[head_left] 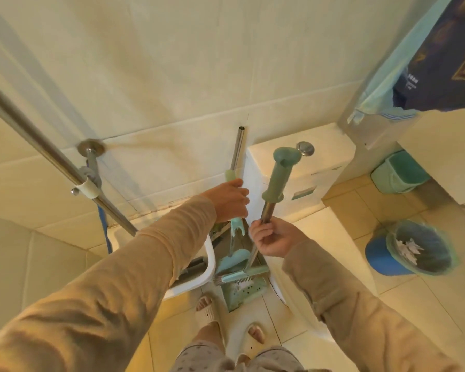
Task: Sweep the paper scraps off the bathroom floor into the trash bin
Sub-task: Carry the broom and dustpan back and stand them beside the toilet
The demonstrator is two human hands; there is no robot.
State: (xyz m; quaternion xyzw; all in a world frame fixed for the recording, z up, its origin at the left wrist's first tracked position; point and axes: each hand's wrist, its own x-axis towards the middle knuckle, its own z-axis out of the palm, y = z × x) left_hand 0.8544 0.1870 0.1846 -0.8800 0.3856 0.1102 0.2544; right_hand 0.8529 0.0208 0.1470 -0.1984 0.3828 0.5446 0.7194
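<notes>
At 6 o'clock, slippered feet [227, 326] stand on the tiled floor, and just beyond them the green dustpan [243, 289] rests with the broom head [243, 273] over it. The right hand [275, 237] is closed around the broom's metal shaft [266, 210] and the left hand [230, 201] grips the dustpan handle [235, 154]. The blue trash bin [411, 248], paper scraps [408, 247] inside, sits at 3 o'clock of both hands, well apart.

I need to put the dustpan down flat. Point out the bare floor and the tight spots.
Free: the tiles between the toilet and the blue trash bin, running on toward the camera. Crowded: the gap between the white basin and the toilet, filled by the dustpan, the broom, both feet, the left hand and the right hand.
</notes>
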